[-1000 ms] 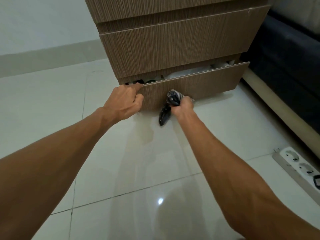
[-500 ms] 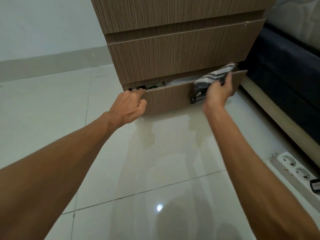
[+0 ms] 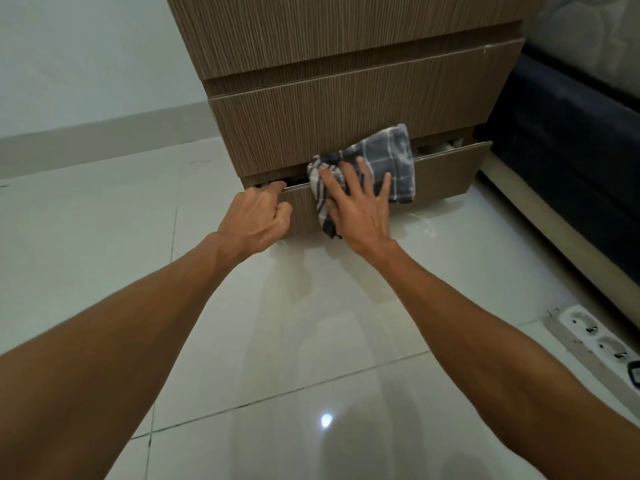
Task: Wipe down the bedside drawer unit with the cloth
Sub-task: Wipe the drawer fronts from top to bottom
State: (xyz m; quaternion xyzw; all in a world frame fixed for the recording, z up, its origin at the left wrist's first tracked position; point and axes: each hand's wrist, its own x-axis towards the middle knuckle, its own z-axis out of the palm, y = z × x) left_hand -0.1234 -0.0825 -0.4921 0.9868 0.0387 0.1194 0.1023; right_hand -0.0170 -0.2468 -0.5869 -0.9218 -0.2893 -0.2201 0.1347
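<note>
The bedside drawer unit [image 3: 346, 109] is brown wood-grain and stands on the tiled floor. Its bottom drawer [image 3: 446, 174] is pulled out a little. My left hand [image 3: 256, 216] grips the top left edge of that drawer front, fingers curled over the rim. A grey-and-white checked cloth [image 3: 391, 161] lies spread over the drawer's top edge and front. My right hand [image 3: 356, 199] presses flat on the cloth, fingers spread, against the drawer front. What lies inside the drawer is mostly hidden.
A dark blue bed base [image 3: 571, 140] with a pale plinth stands right beside the unit. A white power strip [image 3: 595, 337] lies on the glossy floor tiles [image 3: 277, 341] at the right edge. A pale wall with skirting [image 3: 86, 133] runs behind on the left.
My right hand moved the cloth from the drawer's right end back toward the middle and flattened it out. My left hand kept its grip on the drawer edge.
</note>
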